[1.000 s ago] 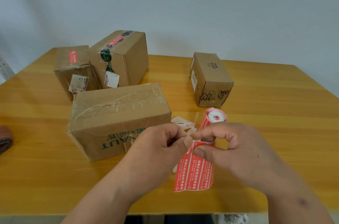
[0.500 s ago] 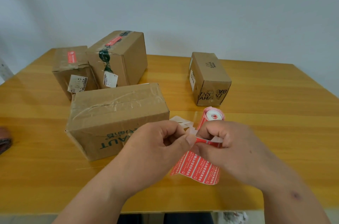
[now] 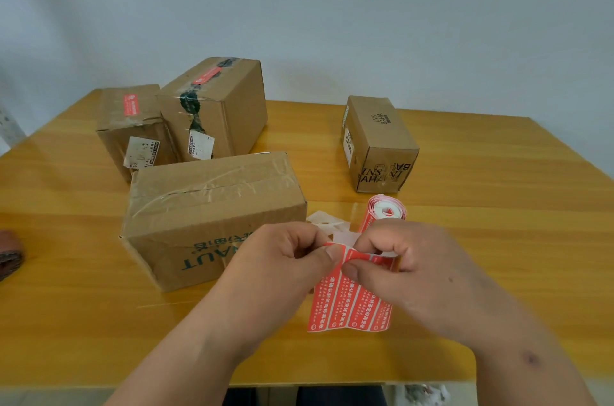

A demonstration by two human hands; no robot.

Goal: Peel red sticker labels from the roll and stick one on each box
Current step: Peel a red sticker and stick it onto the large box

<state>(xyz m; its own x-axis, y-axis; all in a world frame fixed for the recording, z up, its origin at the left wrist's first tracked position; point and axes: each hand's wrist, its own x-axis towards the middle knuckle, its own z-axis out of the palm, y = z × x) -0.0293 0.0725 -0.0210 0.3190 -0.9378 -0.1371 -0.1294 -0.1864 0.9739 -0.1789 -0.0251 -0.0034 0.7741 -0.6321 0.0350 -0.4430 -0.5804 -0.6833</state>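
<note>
A roll of red sticker labels [image 3: 388, 210] lies near the table's front, its loose strip [image 3: 352, 306] hanging down between my hands. My left hand [image 3: 285, 266] pinches the strip's top left edge with thumb and forefinger. My right hand [image 3: 408, 269] pinches the strip's top just to the right. The large taped box [image 3: 212, 206] sits right behind my left hand with no red label in view. The small box [image 3: 378, 143] at back right also shows none. Two boxes at back left [image 3: 133, 126] [image 3: 216, 106] each carry a red label on top.
White backing paper scraps [image 3: 327, 223] lie between the large box and the roll. A dark reddish object [image 3: 8, 253] sits at the table's left edge. The wooden table [image 3: 498, 206] ends just below my wrists; a pale wall stands behind.
The loose strip swung up and sideways half a second ago and now hangs straight down again. Both hands stayed pinched at its top edge, shifting slightly.
</note>
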